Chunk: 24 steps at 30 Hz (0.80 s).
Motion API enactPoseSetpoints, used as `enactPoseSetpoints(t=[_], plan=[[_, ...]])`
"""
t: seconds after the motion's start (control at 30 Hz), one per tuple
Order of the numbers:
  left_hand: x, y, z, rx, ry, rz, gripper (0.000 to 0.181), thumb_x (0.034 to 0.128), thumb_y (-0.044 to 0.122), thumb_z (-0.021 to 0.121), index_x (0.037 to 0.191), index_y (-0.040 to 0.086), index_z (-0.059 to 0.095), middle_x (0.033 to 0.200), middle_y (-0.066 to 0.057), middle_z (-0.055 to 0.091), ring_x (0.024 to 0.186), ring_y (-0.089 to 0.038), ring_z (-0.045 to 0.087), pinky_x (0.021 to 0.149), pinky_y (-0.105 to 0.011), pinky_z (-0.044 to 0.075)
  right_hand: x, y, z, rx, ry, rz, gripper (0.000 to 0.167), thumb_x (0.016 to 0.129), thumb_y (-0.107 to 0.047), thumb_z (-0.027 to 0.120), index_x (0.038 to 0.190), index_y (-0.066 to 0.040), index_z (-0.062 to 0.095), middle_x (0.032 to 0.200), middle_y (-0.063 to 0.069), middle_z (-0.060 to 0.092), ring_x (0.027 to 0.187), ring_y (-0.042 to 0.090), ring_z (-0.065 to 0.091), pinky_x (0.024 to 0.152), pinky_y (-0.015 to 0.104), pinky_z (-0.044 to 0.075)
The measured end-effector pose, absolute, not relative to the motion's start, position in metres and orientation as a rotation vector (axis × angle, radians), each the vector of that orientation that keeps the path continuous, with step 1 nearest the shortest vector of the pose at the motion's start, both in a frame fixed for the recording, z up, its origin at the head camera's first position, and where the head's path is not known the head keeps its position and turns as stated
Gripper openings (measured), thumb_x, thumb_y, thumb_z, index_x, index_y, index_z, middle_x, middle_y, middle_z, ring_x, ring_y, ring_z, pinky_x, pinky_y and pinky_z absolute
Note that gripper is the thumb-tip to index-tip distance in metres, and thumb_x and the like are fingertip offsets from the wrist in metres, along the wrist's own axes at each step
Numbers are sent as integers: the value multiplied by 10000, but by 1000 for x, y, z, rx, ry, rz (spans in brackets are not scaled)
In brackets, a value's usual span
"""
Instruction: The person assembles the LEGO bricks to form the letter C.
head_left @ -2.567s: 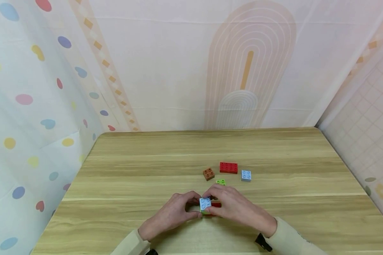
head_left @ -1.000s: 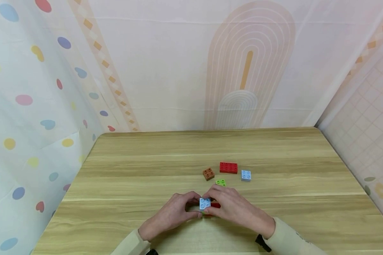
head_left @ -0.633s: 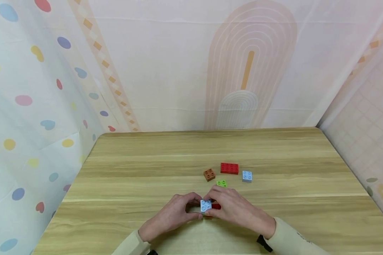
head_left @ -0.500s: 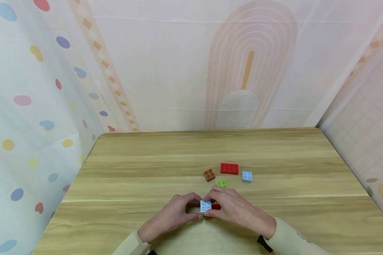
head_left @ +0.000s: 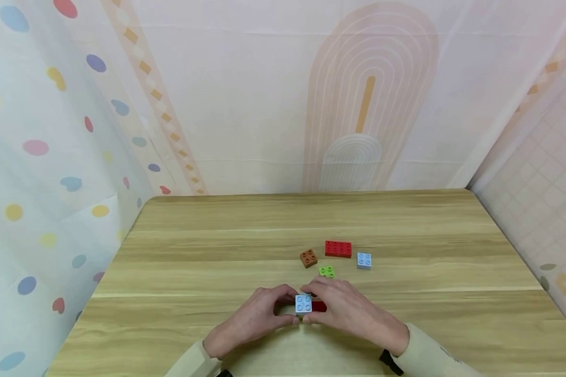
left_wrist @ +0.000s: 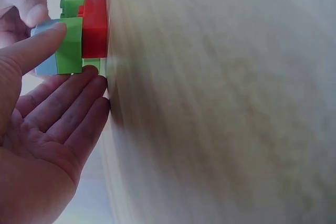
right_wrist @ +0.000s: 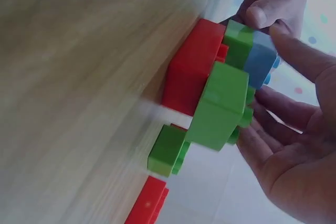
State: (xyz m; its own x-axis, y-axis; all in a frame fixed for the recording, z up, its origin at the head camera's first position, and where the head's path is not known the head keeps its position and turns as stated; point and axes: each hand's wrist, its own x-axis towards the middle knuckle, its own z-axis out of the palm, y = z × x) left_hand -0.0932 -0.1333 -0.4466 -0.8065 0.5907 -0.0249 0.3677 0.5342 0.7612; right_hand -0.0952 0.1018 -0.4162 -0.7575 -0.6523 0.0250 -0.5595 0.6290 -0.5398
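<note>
In the head view, a light-blue toy brick (head_left: 304, 303) sits at the front of the table between both hands. The right wrist view shows it on a green brick (right_wrist: 238, 43), stacked on one end of a long red brick (right_wrist: 193, 66). Another green brick (right_wrist: 220, 103) stands on the red brick's other end. My left hand (head_left: 257, 317) pinches the stack, its thumb lying across the blue and green bricks in the left wrist view. Thumb and forefinger of my right hand (head_left: 344, 309) bracket the blue brick; whether both touch it is unclear.
Beyond the hands lie a small green brick (head_left: 326, 272), a brown brick (head_left: 308, 258), a red brick (head_left: 338, 248) and another light-blue brick (head_left: 364, 261). They rest on a wooden table (head_left: 207, 246), with a patterned cloth (head_left: 245, 104) hanging behind.
My right thumb has slid down off the blue brick's near corner, leaving its top fully visible. The blue brick sits slightly lower in the head view and straighter. My left hand has hardly moved.
</note>
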Motion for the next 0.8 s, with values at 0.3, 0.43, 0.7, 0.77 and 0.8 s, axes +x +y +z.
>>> enactPoseSetpoints(t=[0.3,0.43,0.7,0.77,0.8], plan=[[-90,-135,-444,801,2506,1166,437,943,305,786,1281,73,637,1197,-51,733,1088,-169,691,940,-338,570,-94,126,-414,-952,2734,-920,504,978,-408,716,1379,-113,642,1368,28,646,1246,240,618,1018,491,536],[-87,-134,-443,795,2535,1196,424,941,323,780,1286,110,653,1217,2,720,1115,-187,678,967,-382,564,-98,137,-413,-1005,2783,-968,451,999,-391,691,1358,-120,656,1356,7,656,1246,218,620,1026,474,534],[-85,-130,-442,776,2563,1239,351,949,291,774,1256,150,679,1205,52,706,1107,-169,669,969,-385,563,-107,152,-415,-1058,2820,-1012,448,1020,-382,662,1361,-90,653,1401,61,634,1299,277,590,1065,515,499],[-84,-129,-441,773,2573,1233,341,946,272,778,1251,152,685,1207,48,708,1100,-166,671,965,-380,564,-109,155,-415,-1039,2828,-1029,441,1024,-360,662,1374,-91,645,1411,72,629,1307,294,584,1068,541,490],[-84,-129,-441,771,2577,1225,339,944,270,778,1249,155,689,1209,47,709,1097,-164,671,961,-374,564,-111,156,-415,-1030,2833,-1037,439,1025,-356,663,1378,-95,643,1413,73,629,1310,298,582,1069,549,487]])
